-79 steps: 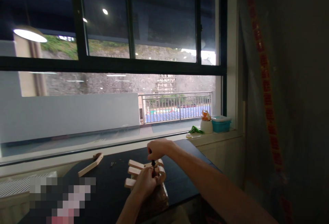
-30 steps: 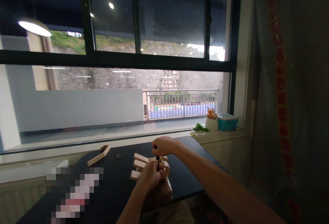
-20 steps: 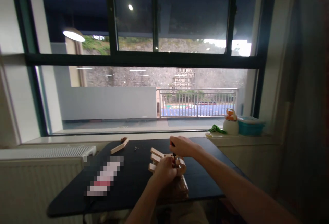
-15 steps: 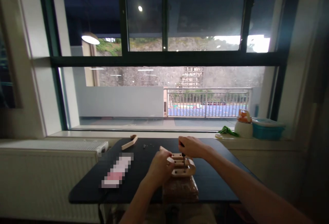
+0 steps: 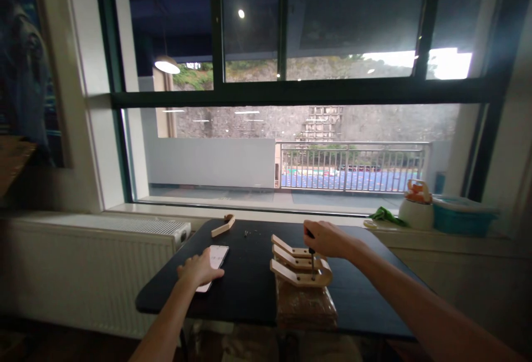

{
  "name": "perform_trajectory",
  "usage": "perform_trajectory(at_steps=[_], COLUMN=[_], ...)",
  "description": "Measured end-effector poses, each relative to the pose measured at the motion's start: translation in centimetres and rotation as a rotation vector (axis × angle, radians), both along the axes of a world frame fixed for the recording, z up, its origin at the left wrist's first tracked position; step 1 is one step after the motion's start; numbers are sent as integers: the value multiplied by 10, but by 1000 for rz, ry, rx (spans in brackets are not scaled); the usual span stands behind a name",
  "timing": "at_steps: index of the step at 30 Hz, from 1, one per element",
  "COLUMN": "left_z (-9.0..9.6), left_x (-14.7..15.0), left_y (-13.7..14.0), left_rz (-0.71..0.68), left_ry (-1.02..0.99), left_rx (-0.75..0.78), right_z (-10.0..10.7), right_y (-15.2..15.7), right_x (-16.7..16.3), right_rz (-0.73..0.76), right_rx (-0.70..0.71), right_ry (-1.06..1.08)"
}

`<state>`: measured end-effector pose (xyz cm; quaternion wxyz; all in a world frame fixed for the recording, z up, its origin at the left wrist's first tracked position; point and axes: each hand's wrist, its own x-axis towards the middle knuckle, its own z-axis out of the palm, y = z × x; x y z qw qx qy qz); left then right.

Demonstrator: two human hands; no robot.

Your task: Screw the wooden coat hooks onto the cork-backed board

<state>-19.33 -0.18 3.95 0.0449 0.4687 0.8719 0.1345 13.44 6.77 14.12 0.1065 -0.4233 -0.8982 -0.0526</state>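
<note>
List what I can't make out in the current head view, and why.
All in the head view:
Handle of the screwdriver: mostly hidden inside the right hand.
Phone: partly covered by the left hand; screen text too small.
Small bits on the table: too small to identify.
Dark panel: cut off by the left edge.

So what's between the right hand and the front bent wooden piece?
In the head view, a screwdriver runs from the right hand down toward the front bent wooden piece; whether its tip touches is too small to tell.
</note>
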Motion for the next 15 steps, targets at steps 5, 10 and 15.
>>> perform_trajectory(at_steps=[5,10,15], left_z=[-5,-4,-3], left_x=[-4,12,51], left_y=[0,-30,-76], left_rz=[-4,2,41], left_ry=[-6,2,141], left_rx=[6,105,589], right_z=[-2,-3,-6], right_y=[2,3,5], right_x=[1,1,0], right_rz=[-2,-4,12], right_rx=[-10,-12,-17], right_ry=[9,30,38])
